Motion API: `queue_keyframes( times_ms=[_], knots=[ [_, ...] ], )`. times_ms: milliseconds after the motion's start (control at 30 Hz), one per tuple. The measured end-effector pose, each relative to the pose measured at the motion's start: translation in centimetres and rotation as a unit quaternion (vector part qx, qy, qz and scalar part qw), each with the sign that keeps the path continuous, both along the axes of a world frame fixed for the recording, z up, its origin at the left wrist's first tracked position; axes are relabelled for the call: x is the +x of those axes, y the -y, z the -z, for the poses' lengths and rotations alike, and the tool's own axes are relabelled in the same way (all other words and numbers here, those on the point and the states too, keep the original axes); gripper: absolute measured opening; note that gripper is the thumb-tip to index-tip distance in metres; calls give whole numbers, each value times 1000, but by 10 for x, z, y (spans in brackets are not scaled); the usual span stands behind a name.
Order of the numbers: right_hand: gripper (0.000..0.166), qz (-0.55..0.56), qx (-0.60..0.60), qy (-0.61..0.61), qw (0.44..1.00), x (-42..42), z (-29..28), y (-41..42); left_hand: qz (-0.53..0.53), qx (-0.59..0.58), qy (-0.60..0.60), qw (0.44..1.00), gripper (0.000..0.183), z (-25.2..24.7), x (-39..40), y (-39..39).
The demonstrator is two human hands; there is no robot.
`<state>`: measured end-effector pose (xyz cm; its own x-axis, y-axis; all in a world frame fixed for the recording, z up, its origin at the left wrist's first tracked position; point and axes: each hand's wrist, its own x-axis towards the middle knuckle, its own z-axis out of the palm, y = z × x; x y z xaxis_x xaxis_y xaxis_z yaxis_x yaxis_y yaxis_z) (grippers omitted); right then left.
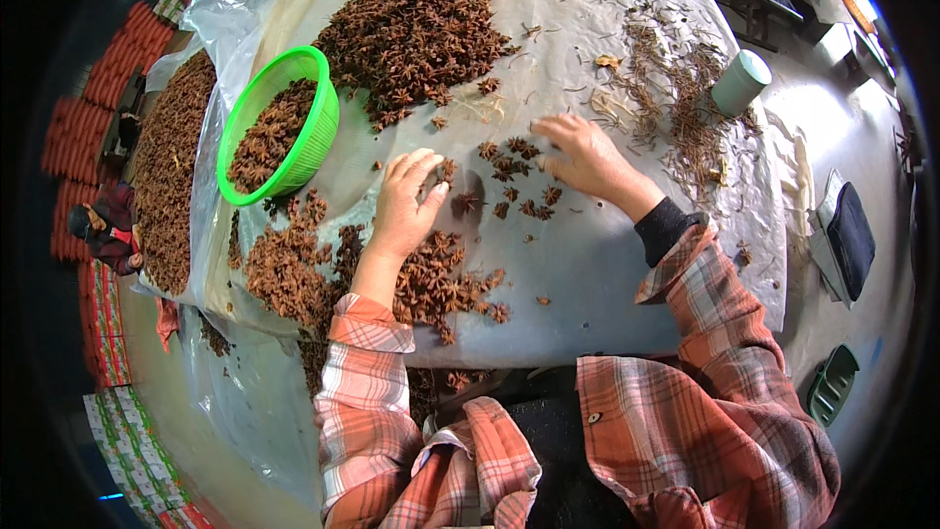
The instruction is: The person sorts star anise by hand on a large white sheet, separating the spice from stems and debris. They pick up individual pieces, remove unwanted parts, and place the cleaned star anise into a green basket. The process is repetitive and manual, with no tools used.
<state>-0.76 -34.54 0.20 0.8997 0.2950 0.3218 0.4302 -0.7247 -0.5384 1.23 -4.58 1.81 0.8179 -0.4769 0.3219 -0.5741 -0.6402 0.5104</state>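
My left hand (407,195) hovers over the sheet-covered table, thumb and fingers spread. One star anise (446,171) shows at the gap between its thumb and fingertips; whether it is gripped or just behind them I cannot tell. To the right, my right hand (587,158) is open, fingers bent, beside a small scatter of star anise (507,165). Below the left hand lies a loose heap of star anise (433,279), touching a paler brown pile (283,272). A larger dark heap of star anise (422,33) sits at the far side.
A green plastic basket (327,99) holding star anise tilts at the left. Beyond it is a big star anise mound (172,184) by clear plastic sheeting (228,29). Stalks (687,99) surround a pale cylindrical container (742,81) at right. A person (110,228) is at far left.
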Motion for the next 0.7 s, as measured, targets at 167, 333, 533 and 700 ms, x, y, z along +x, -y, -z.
queue_keyframes(
  times_ms=[167, 333, 533, 700],
  knots=[
    [21, -69, -23, 23, 997, -42, 1, -9, 44, 35, -63, 996, 24, 1, -29, -21],
    [12, 3, 46, 82, 996, 6, 5, -33, -36, -114, -58, 991, 20, -21, -54, -7],
    [15, -11, -173, 27, 984, 42, 3, -57, -45, -149, -82, 984, 20, -9, -67, 19],
    [12, 209, 63, 141, 966, 34, -2, 11, -20, -52, -6, 998, 35, -6, -24, 40]
  ],
)
